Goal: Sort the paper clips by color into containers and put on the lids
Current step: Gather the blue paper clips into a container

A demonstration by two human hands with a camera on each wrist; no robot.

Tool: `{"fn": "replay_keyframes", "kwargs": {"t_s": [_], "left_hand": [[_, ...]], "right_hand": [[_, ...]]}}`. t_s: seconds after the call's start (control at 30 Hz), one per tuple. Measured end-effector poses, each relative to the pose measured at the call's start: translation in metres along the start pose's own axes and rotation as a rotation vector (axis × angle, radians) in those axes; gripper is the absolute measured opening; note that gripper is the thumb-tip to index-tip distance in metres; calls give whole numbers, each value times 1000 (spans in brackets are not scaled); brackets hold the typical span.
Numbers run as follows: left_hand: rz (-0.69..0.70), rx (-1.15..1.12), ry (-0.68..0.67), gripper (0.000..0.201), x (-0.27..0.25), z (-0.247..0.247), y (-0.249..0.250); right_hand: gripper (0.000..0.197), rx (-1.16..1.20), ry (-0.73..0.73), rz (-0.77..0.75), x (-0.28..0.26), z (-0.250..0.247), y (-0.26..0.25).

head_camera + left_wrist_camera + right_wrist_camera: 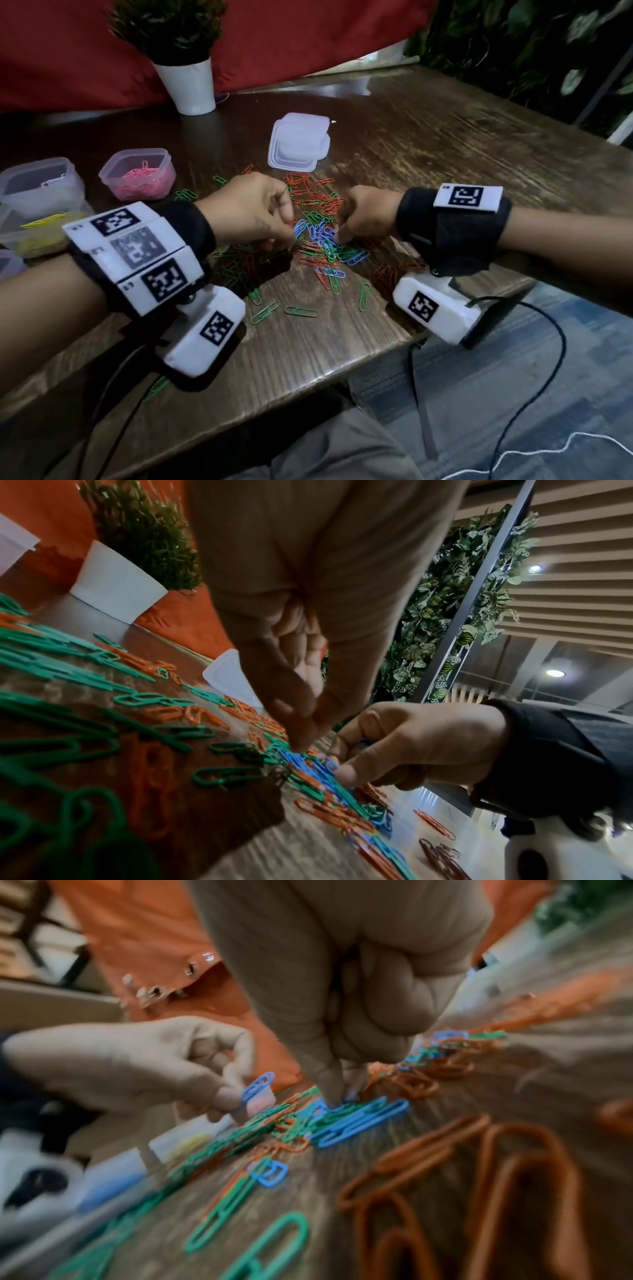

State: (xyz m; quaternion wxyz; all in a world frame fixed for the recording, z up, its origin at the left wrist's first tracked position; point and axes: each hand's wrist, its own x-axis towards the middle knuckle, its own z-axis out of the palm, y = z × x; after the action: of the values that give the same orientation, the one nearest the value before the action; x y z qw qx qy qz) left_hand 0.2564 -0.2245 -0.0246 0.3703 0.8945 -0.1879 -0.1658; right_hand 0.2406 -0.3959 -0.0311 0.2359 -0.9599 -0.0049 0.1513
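A mixed pile of blue paper clips (320, 233), green clips (301, 311) and red clips (317, 198) lies on the wooden table (428, 144). Both hands meet over the blue clips in the middle. My left hand (289, 236) has its fingers curled and pinches a blue clip (258, 1085) between thumb and forefinger, just above the pile. My right hand (339, 236) is curled too, its thumb and forefinger pinching blue clips (337, 1106) at the pile; a bit of blue (365, 741) shows inside its grip. A tub of pink clips (137, 174) stands at the left.
More clear tubs (37, 185) sit along the left edge, one with yellow clips (37, 233). A stack of clear lids (298, 142) lies behind the pile. A white plant pot (191, 85) stands at the back. Loose green clips reach toward the near table edge (308, 370).
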Motion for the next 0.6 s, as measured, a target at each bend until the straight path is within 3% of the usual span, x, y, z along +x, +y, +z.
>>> {"fn": "replay_keyframes", "kwargs": {"t_s": [0.07,0.2,0.33,0.4,0.6], "left_hand": [[-42,-14,-6,27,3,3,1],[-112,53,-54,20,8,9,0],[-162,13,-116,20,6,3,-5],[-182,-4,-120,18,4,-1,-9],[-154,41,-132,9,-4,-3,-11]], "right_hand": [[19,-31,30,-2,0,0,-6],[38,-156,33,1,0,4,-25],[26,-239,13,-4,4,5,-43],[22,-216,-52,11,8,2,-50],[35,-99,-166,75,18,-2,-57]]}}
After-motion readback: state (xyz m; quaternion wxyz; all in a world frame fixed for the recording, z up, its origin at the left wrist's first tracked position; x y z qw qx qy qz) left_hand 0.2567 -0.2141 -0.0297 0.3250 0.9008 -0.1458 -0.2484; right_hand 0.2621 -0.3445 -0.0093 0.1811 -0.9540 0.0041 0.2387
